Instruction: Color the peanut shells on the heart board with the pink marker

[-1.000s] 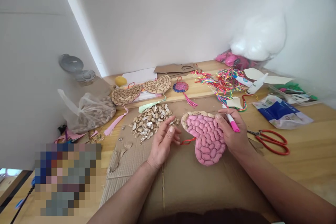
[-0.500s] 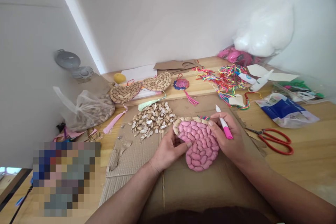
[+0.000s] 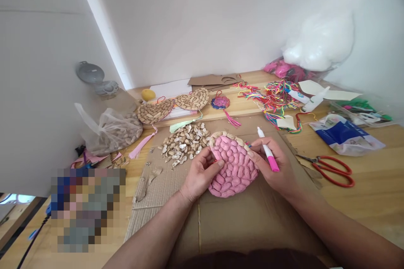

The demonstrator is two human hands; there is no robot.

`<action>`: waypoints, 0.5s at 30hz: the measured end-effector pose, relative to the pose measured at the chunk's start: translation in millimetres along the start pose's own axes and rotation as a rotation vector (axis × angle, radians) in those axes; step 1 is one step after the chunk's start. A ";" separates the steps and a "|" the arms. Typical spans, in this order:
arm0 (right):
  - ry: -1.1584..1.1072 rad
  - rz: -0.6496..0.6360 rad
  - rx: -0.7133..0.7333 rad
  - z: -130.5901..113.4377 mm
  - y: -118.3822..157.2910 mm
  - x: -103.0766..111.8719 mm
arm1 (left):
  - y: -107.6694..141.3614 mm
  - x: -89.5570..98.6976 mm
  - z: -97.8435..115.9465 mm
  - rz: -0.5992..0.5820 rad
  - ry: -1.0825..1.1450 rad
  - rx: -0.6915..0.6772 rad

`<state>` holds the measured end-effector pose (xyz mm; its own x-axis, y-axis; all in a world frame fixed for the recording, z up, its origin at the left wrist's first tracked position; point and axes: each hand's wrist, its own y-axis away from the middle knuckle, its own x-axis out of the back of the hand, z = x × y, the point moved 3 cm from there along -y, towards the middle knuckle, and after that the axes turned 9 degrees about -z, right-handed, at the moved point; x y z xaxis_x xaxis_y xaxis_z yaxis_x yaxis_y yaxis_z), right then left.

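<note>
Between my hands is a round peanut-shell disc (image 3: 234,168), mostly coloured pink, with uncoloured tan shells along its upper edge. My left hand (image 3: 202,173) pinches its left side, the thumb lying on the pink shells. At the upper right edge, the thumb and finger of my right hand (image 3: 274,162) grip the disc too. A pink marker (image 3: 267,151) is tucked in the same right hand, white end up and pink end down. Behind the disc, to the left, lies a heap of peanut shells (image 3: 184,143) on the cardboard (image 3: 240,227).
Red-handled scissors (image 3: 334,170) lie on the right, near a blue-and-white packet (image 3: 345,134). Colourful tassels (image 3: 280,94) and glue bottles (image 3: 315,100) are at the back right. Two tan peanut-shell pieces (image 3: 154,111) lie at the back left, beside a bag of peanuts (image 3: 110,132).
The disc has turned in my hands: the notch visible on its left side earlier no longer shows, and its face is rounder to view. The marker stays in my right hand.
</note>
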<state>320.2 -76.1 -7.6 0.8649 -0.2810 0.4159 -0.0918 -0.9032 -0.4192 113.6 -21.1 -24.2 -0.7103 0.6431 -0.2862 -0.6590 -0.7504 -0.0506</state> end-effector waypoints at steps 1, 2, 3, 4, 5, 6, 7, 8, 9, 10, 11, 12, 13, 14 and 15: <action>0.011 0.003 0.013 -1.0 0.6 0.1 | -0.3 0.1 0.3 0.002 -0.016 0.001; 0.019 0.003 0.029 -1.9 1.3 -0.1 | -0.6 0.4 0.4 0.005 -0.034 0.004; 0.022 0.003 0.045 -2.8 1.9 -0.7 | -0.9 0.6 0.4 0.011 -0.051 0.009; 0.018 0.001 0.059 -3.6 2.4 -1.4 | -1.2 0.8 0.3 0.017 -0.064 0.012; 0.011 0.002 0.068 -4.1 2.6 -2.1 | -1.5 0.8 0.2 0.021 -0.069 0.015; -0.005 0.006 0.064 -4.2 2.4 -2.4 | -1.5 1.0 0.1 0.029 -0.069 0.018; -0.028 0.014 0.048 -3.8 1.8 -2.2 | -1.4 1.1 0.2 0.038 -0.067 0.021; -0.053 0.027 0.023 -3.0 1.0 -1.4 | -1.2 1.4 0.3 0.049 -0.066 0.023; -0.076 0.051 -0.001 -2.3 0.1 0.5 | -0.8 1.7 0.5 0.059 -0.070 0.026; -0.099 0.082 -0.015 -1.8 -0.7 3.3 | -0.4 2.1 0.8 0.070 -0.080 0.028; -0.122 0.119 -0.016 -1.9 -1.0 6.8 | 0.2 2.4 1.1 0.082 -0.099 0.030; -0.140 0.169 0.005 -3.2 -0.6 11.0 | 0.8 2.5 1.4 0.090 -0.125 0.030; -0.151 0.212 0.033 -5.3 0.8 14.9 | 1.5 2.2 1.6 0.092 -0.153 0.032; -0.152 0.244 0.058 -8.4 3.0 18.1 | 2.2 1.5 1.8 0.093 -0.184 0.036; -0.149 0.249 0.087 -12.6 5.8 19.8 | 3.0 0.3 1.9 0.093 -0.217 0.044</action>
<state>330.6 -91.0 8.4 0.8845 -0.4340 0.1713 -0.2733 -0.7794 -0.5638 110.9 -22.9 -22.6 -0.8021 0.5925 -0.0748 -0.5947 -0.8039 0.0098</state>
